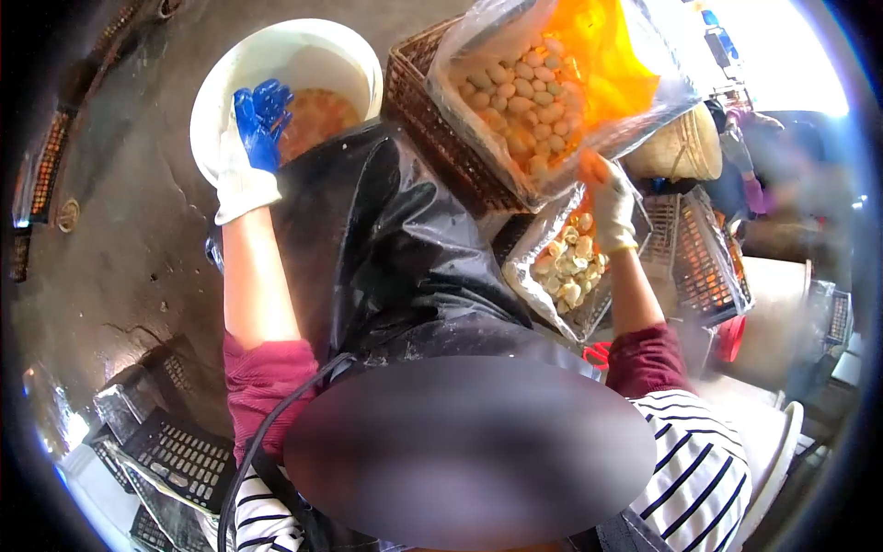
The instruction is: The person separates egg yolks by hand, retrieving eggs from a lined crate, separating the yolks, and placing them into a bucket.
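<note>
My left hand (258,129), in a white glove with a blue-coated palm, is over the white bucket (210,87), palm side up. Its fingers are apart and slightly bent, and I see nothing held in them. Murky orange-brown liquid (317,120) lies in the bucket. My right hand (609,198), in a whitish glove, is back side up at the near corner of a plastic-lined crate of eggs (524,97). Its fingertips blend into the orange glow, so their grip is unclear. Just below it, a smaller lined crate holds cracked, empty-looking eggshells (572,267).
A black apron (414,239) covers my lap between bucket and crates. Orange plastic (602,64) lies over the eggs. To the right are a basket (681,147), a crate (708,262) and another person's gloved hand (736,147). Black crates (179,455) are stacked at lower left.
</note>
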{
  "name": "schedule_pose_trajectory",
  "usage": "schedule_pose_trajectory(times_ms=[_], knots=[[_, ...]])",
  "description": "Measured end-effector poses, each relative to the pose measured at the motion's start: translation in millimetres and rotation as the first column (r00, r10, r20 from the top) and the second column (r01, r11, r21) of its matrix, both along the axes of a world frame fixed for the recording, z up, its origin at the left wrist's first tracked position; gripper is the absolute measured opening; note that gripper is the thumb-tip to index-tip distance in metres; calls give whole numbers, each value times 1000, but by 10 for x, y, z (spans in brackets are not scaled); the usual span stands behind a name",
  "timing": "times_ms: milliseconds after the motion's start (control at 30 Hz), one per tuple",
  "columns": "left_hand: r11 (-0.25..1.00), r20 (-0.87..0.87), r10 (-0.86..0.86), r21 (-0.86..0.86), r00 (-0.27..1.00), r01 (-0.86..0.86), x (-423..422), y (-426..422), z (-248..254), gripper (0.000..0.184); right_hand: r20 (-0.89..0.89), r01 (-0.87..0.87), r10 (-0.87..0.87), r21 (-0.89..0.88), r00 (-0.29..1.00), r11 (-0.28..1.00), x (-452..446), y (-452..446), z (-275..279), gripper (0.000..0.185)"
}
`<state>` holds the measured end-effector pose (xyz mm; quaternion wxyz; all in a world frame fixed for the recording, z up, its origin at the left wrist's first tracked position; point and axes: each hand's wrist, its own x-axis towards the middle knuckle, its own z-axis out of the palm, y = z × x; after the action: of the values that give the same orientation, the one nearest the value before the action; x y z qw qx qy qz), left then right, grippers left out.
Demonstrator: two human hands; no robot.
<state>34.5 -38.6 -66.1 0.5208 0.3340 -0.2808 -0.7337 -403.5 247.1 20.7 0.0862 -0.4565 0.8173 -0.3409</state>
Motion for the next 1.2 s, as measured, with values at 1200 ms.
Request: schedule_pose_trajectory(times_ms=[1200], knots=[[988,296,96,-146,950,-55,-209,420,541,39,40,-606,605,84,795,791,1721,-3054,-489,21]])
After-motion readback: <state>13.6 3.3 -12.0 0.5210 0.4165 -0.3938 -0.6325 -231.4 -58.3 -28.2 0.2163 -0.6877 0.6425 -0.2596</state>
